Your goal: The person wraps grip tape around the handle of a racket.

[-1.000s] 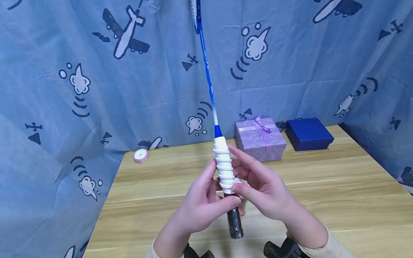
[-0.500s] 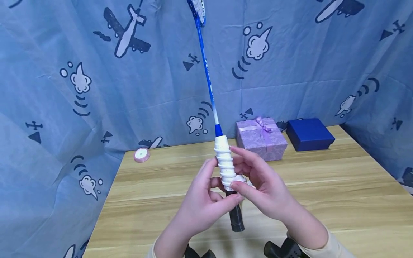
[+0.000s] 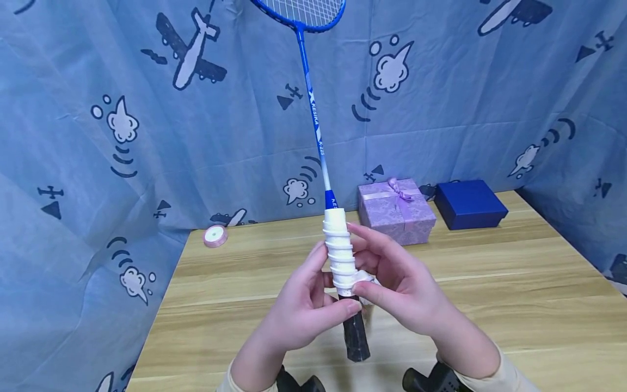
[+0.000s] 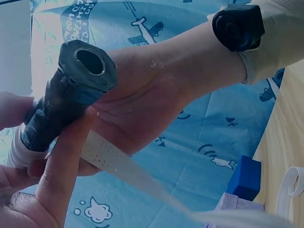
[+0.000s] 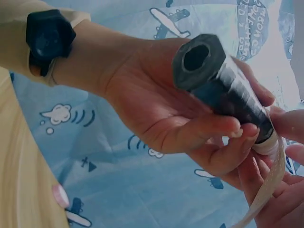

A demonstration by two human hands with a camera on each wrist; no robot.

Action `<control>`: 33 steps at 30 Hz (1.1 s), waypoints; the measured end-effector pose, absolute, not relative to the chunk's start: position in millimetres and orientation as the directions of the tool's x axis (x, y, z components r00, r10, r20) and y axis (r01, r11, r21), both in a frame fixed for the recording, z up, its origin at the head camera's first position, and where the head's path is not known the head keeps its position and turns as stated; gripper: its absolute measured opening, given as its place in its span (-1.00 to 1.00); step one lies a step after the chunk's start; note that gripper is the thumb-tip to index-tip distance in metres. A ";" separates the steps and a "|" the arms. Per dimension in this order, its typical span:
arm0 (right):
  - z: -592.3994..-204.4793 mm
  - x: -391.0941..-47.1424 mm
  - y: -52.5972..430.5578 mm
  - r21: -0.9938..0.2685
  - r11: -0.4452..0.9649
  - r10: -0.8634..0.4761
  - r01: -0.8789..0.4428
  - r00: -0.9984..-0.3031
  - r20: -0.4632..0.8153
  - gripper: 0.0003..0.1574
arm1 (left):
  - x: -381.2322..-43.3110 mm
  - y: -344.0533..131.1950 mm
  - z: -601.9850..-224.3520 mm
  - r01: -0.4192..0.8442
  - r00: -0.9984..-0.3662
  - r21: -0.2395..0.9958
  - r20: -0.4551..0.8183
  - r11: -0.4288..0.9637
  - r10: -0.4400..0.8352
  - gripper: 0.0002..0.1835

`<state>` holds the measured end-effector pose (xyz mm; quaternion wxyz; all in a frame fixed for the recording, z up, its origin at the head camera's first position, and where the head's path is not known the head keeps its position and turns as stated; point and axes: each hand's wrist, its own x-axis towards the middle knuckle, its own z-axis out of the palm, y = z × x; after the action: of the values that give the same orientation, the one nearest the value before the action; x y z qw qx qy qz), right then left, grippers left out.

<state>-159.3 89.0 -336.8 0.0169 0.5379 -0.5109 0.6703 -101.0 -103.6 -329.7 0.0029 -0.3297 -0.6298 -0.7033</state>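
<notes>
A blue badminton racket (image 3: 313, 103) stands tilted up, its strung head cut off by the top of the head view. White grip tape (image 3: 339, 245) winds in ridged turns round the upper handle. Below it, the black handle end (image 3: 356, 337) is bare, with a hollow butt facing the wrist cameras. My left hand (image 3: 303, 313) grips the handle from the left, thumb across the black part. From the right, my right hand (image 3: 409, 291) pinches the tape at the lowest white turn. A loose tape strip (image 4: 128, 166) trails from the handle in the left wrist view.
A purple gift box with a ribbon bow (image 3: 397, 212) and a blue box (image 3: 470, 204) stand at the table's back right. A pink ribbon roll (image 3: 214, 236) lies at the back left. Patterned blue cloth (image 3: 196, 136) hangs behind the wooden table (image 3: 220, 316).
The racket has turned about its length, its head going from edge-on to showing its strings. More crumpled loose tape shows by my right hand. Both hands stay nearly in place.
</notes>
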 end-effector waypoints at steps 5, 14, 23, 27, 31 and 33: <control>-334.7 -157.3 90.7 -0.710 -0.405 -0.540 -0.576 -0.476 0.694 -0.08 | -103.3 -104.2 -329.6 0.411 -0.777 0.879 0.476 -0.242 0.411 -0.21; -333.5 -154.1 91.3 -0.759 -0.353 -0.574 -0.546 -0.515 0.637 -0.03 | -104.5 -101.5 -331.5 0.401 -0.772 0.868 0.492 -0.293 0.402 -0.16; -337.6 -153.4 91.2 -0.790 -0.489 -0.644 -0.371 -0.457 0.613 -0.10 | -107.6 -99.3 -334.9 0.399 -0.696 0.833 0.547 -0.383 0.466 -0.15; -337.4 -154.2 90.3 -0.760 -0.568 -0.649 -0.317 -0.396 0.650 -0.10 | -110.5 -96.9 -337.0 0.409 -0.661 0.816 0.574 -0.409 0.484 -0.20; -338.5 -153.2 88.3 -0.756 -0.583 -0.654 -0.298 -0.380 0.654 -0.08 | -110.6 -96.6 -339.6 0.410 -0.660 0.814 0.576 -0.412 0.482 -0.25; -339.7 -152.2 88.2 -0.762 -0.578 -0.659 -0.292 -0.384 0.647 -0.07 | -110.5 -96.7 -341.3 0.412 -0.656 0.811 0.580 -0.415 0.483 -0.28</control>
<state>-152.2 88.2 -339.7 -0.1299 0.5393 -0.4405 0.7058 -110.5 -96.7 -341.3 -0.0241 -0.4139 -0.5404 -0.7322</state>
